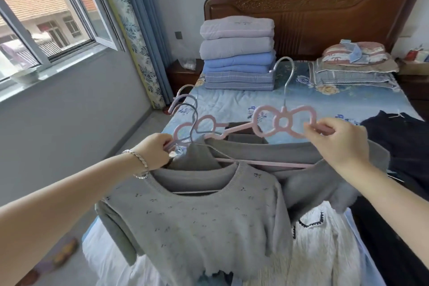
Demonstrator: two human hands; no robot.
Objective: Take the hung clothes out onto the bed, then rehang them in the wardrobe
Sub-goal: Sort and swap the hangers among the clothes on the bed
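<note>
While over the bed (232, 102), left hand (154, 150), right hand (336, 144) on pink hangers (239, 129)

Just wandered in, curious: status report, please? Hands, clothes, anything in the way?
Left hand grips bunched hangers, grey sweater hanging from them. Right hand pinches pink bow hanger. White garment and dark garment lie beneath on bed.

I am watching a pink plastic hanger with a bow-shaped cutout and a silver hook (284, 123) tilting above the bed with the blue floral sheet (232, 102), hook pointing up. A grey knitted sweater flecked with small dark marks (197, 216) is hanging front-on from a bunch of pink and grey hangers (185, 121), a grey fleecy garment (313, 176) draping behind it. A white garment with black trim (325, 251) and a dark garment (406, 146) are lying on the bed.
</note>
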